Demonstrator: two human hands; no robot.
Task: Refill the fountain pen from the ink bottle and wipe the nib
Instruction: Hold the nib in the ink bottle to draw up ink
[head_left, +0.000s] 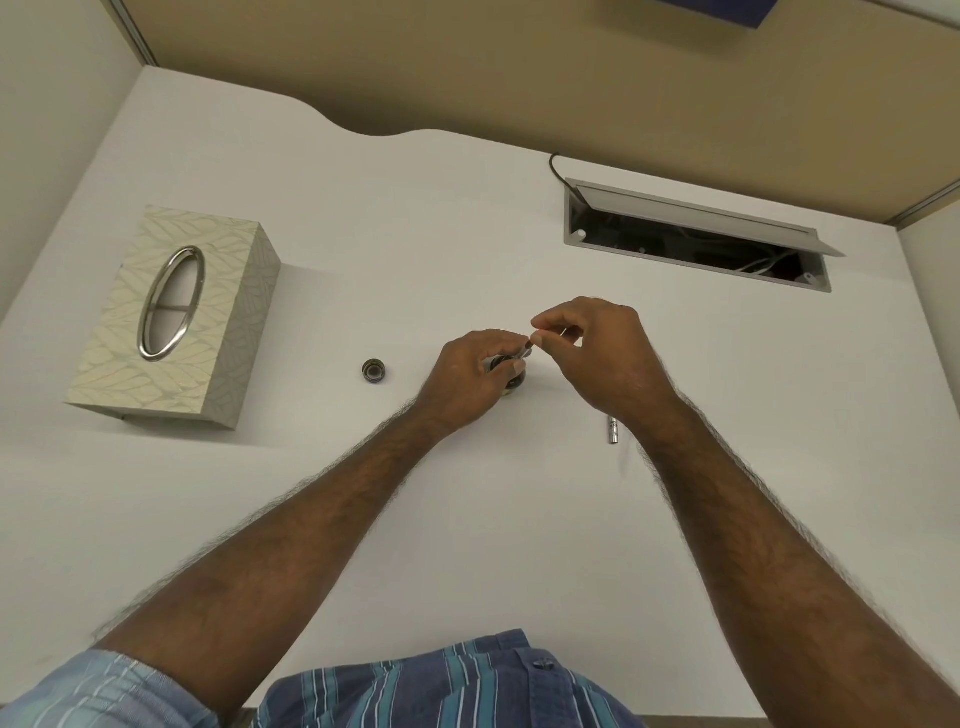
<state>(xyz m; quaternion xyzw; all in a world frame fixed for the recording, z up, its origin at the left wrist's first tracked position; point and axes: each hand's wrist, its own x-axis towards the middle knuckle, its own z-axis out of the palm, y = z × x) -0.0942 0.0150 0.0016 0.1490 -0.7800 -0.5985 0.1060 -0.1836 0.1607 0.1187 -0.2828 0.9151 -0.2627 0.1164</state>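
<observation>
My left hand (475, 371) wraps around the small dark ink bottle (515, 385) standing mid-desk; most of the bottle is hidden behind the fingers. Just above the bottle mouth, my right hand (597, 348) pinches the thin fountain pen section (524, 353), whose dark tip slants down toward the opening. The bottle's black cap (374, 372) lies on the desk to the left. A silver pen barrel (612, 431) lies on the desk beside my right wrist.
A patterned tissue box (171, 317) with an oval metal opening stands at the left. An open cable tray (696, 244) with a raised flap is set into the white desk (415, 234) at the back right. Partition walls surround the desk.
</observation>
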